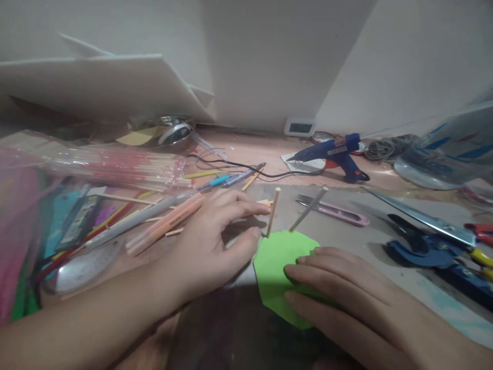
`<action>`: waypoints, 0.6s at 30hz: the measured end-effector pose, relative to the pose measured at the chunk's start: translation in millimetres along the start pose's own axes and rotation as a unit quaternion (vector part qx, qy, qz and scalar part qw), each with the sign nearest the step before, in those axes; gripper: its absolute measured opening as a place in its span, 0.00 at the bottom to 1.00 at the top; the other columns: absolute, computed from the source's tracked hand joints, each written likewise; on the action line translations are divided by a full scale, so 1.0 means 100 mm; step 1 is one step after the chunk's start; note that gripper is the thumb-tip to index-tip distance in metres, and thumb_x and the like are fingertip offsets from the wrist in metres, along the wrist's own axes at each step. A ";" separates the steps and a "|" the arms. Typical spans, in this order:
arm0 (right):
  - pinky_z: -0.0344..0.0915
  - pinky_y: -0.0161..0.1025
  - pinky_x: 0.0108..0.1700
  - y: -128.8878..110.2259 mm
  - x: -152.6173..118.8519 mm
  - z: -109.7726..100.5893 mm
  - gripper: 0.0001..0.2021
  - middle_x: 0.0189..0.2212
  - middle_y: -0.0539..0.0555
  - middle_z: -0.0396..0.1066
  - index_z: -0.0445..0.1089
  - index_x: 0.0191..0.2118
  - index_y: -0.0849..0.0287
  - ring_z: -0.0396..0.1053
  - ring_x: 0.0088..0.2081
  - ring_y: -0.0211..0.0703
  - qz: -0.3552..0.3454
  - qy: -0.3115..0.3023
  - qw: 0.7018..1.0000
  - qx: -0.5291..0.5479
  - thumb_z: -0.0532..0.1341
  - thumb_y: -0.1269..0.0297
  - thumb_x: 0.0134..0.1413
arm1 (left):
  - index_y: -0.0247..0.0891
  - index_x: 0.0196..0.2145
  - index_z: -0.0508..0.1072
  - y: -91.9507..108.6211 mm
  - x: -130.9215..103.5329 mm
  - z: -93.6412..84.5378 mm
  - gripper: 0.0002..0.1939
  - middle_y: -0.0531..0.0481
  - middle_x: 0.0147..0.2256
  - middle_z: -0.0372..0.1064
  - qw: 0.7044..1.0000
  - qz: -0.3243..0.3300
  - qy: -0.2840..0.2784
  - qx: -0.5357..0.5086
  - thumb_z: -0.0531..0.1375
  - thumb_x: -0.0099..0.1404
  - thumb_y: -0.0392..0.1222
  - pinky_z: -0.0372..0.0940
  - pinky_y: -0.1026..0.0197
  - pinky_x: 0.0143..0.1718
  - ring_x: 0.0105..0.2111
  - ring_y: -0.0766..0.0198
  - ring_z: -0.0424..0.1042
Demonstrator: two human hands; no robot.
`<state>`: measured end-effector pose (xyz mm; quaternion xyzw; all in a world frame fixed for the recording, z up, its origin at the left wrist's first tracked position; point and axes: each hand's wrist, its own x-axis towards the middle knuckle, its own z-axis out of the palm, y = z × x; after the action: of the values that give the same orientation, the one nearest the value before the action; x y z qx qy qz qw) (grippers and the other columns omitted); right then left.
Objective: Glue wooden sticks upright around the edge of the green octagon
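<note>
So the main thing was a bright green many-sided piece (275,272), just right of centre and low in the frame. A left-hand stick (273,213) and a right-hand stick (308,209) rose from its upper edge, the second one leaning right; couldn't tell if they were fixed on.

I'd guess the piece was light, fairly stiff like card, and easy to crease. Best hold imo would've been flat by the rim, no squeezing. The sticks looked thin and rigid, so I'd have pinched those low down, since levering the tops might've worked them loose.

The right hand (358,293) lay with fingers over the green piece's right side. Its thumb didn't show clearly, so no idea whether that grip was pinching anything. The left hand (210,239) had a loose, wide grip, thumb and forefinger apart beside the left-hand stick; contact was too blurry to call.

Further out: pink snips (339,211) above right, blue-handled cutters (419,252) at right, a glue gun (331,149) on the worktop (265,146) upper right, and bagged wooden sticks (123,164) at left.
</note>
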<state>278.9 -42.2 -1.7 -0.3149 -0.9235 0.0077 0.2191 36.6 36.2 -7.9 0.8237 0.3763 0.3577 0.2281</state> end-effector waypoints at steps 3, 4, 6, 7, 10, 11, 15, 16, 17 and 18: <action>0.74 0.42 0.55 0.02 -0.01 0.07 0.15 0.49 0.55 0.79 0.75 0.52 0.54 0.76 0.49 0.51 -0.004 0.008 1.000 0.004 0.55 0.56 0.70 | 0.41 0.43 0.78 0.01 0.01 0.00 0.10 0.52 0.45 0.74 1.000 -0.002 -0.016 0.001 0.59 0.65 0.35 0.64 0.56 0.53 0.49 0.60 0.71; 0.74 0.42 0.54 0.02 -0.01 0.08 0.15 0.48 0.55 0.80 0.75 0.51 0.54 0.76 0.49 0.50 -0.008 0.010 1.000 0.008 0.54 0.56 0.70 | 0.41 0.41 0.79 0.01 0.02 0.00 0.09 0.51 0.44 0.74 1.000 0.001 -0.017 0.003 0.60 0.66 0.36 0.64 0.56 0.52 0.49 0.60 0.71; 0.74 0.41 0.54 0.02 0.01 0.07 0.15 0.46 0.54 0.80 0.76 0.48 0.55 0.75 0.48 0.49 -0.007 0.006 1.000 0.009 0.53 0.56 0.71 | 0.40 0.40 0.79 0.00 0.02 0.01 0.06 0.51 0.43 0.74 1.000 0.014 -0.014 0.008 0.62 0.67 0.39 0.64 0.55 0.52 0.48 0.59 0.71; 0.74 0.40 0.53 0.02 0.02 0.06 0.15 0.46 0.54 0.80 0.76 0.47 0.55 0.75 0.48 0.49 -0.007 0.003 1.000 0.010 0.54 0.57 0.71 | 0.40 0.39 0.79 0.00 0.02 0.02 0.05 0.51 0.42 0.74 1.000 0.021 -0.011 0.011 0.63 0.67 0.40 0.64 0.54 0.52 0.47 0.60 0.71; 0.74 0.40 0.53 0.00 0.05 0.02 0.13 0.45 0.55 0.80 0.76 0.45 0.55 0.74 0.48 0.48 -0.002 -0.010 1.000 0.007 0.54 0.60 0.71 | 0.40 0.39 0.80 -0.03 0.02 0.04 0.05 0.51 0.41 0.75 0.999 0.039 -0.008 0.017 0.64 0.68 0.41 0.64 0.53 0.51 0.46 0.60 0.71; 0.75 0.40 0.52 0.00 0.05 0.01 0.14 0.45 0.55 0.80 0.76 0.46 0.55 0.74 0.48 0.48 -0.006 -0.008 1.000 0.009 0.53 0.60 0.71 | 0.40 0.39 0.80 -0.04 0.02 0.05 0.05 0.51 0.41 0.75 0.999 0.041 -0.008 0.018 0.64 0.68 0.41 0.63 0.53 0.51 0.46 0.60 0.71; 0.75 0.42 0.52 -0.02 0.06 -0.01 0.14 0.45 0.57 0.79 0.76 0.46 0.57 0.74 0.48 0.49 -0.015 -0.010 1.000 0.021 0.53 0.62 0.69 | 0.40 0.38 0.80 -0.06 0.03 0.07 0.04 0.51 0.41 0.76 0.999 0.047 -0.008 0.026 0.64 0.69 0.40 0.63 0.53 0.51 0.46 0.60 0.71; 0.74 0.41 0.52 -0.03 0.07 -0.02 0.13 0.46 0.57 0.79 0.76 0.46 0.57 0.74 0.49 0.49 -0.009 -0.017 1.000 0.021 0.54 0.63 0.69 | 0.40 0.38 0.80 -0.06 0.04 0.07 0.04 0.51 0.41 0.76 0.998 0.049 -0.009 0.027 0.64 0.69 0.40 0.63 0.53 0.50 0.46 0.60 0.71; 0.74 0.41 0.52 -0.03 0.07 -0.04 0.12 0.46 0.57 0.79 0.76 0.46 0.57 0.74 0.49 0.48 -0.005 -0.023 0.999 0.021 0.55 0.64 0.68 | 0.40 0.38 0.80 -0.06 0.04 0.07 0.04 0.51 0.41 0.76 0.998 0.051 -0.009 0.028 0.64 0.69 0.40 0.63 0.53 0.50 0.46 0.60 0.71; 0.74 0.41 0.52 -0.04 0.08 -0.05 0.12 0.46 0.56 0.79 0.76 0.46 0.57 0.74 0.49 0.48 0.000 -0.027 0.999 0.020 0.55 0.65 0.68 | 0.40 0.37 0.80 -0.07 0.04 0.07 0.04 0.51 0.41 0.76 0.998 0.052 -0.010 0.028 0.64 0.70 0.39 0.63 0.53 0.50 0.46 0.60 0.71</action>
<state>272.8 -41.5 6.7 -0.3097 -0.9289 0.0344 0.2000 41.3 42.6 -15.2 0.8516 0.3405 0.3504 0.1901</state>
